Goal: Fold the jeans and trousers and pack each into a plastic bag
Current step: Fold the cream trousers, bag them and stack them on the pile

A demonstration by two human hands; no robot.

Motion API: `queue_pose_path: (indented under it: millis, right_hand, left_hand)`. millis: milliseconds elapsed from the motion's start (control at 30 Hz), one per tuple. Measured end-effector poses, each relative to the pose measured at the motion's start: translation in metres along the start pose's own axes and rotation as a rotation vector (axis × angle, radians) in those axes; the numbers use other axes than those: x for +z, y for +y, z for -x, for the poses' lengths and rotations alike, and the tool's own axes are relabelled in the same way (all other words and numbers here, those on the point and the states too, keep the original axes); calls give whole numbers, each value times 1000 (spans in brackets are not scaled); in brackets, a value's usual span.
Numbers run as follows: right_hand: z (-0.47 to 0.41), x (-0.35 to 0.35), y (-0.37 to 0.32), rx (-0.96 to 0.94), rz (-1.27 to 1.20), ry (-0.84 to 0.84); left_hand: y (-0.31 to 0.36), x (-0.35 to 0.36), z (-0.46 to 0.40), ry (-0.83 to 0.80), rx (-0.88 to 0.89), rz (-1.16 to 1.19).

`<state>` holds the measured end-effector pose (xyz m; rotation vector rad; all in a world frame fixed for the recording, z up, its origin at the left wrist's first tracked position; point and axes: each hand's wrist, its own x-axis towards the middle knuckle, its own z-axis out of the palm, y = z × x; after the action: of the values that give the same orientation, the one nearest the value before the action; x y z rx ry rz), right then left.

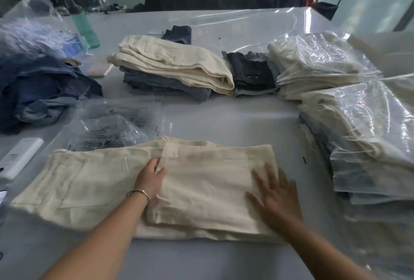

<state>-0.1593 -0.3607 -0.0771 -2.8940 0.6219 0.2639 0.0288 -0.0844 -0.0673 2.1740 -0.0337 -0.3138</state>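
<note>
I see cream trousers (94, 181) lying partly folded on the near table (224, 120). My left hand (150, 177) pinches the folded layer's edge; my right hand (276, 194) presses flat, fingers spread. Bagged trousers (358, 127) stack at right.

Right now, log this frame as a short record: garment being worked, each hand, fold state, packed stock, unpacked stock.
garment: cream trousers on the table
left hand: grips the folded layer's edge
right hand: flat, fingers spread, pressing the fold
fold state: one layer folded over, not bagged
packed stock: bagged trousers stacked at right
unpacked stock: folded pile behind; loose jeans at left
</note>
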Motion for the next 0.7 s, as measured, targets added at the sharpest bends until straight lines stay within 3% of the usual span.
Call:
queue_pose_path:
  millis: [133, 233, 300, 400, 467, 600, 700]
  right_hand:
    - [0, -4, -4, 47, 77, 23]
    - [6, -1, -18, -6, 99, 132]
    - [14, 4, -38, -113, 70, 127]
    - [14, 16, -72, -177, 49, 20]
    - [1, 9, -96, -181, 26, 60]
    - [-16, 0, -159, -502, -27, 83]
    - [-11, 16, -201, -683, 49, -50]
  left_hand:
    - [2, 7, 14, 129, 119, -485]
    - [-14, 0, 23, 294, 357, -766]
    - [-30, -15, 26, 250, 357, -858]
    - [-43, -36, 19, 142, 325, -919]
    - [-41, -47, 14, 154, 393, -845]
    - [-47, -81, 18, 401, 455, -725]
    - [-68, -122, 22, 555, 208, -760]
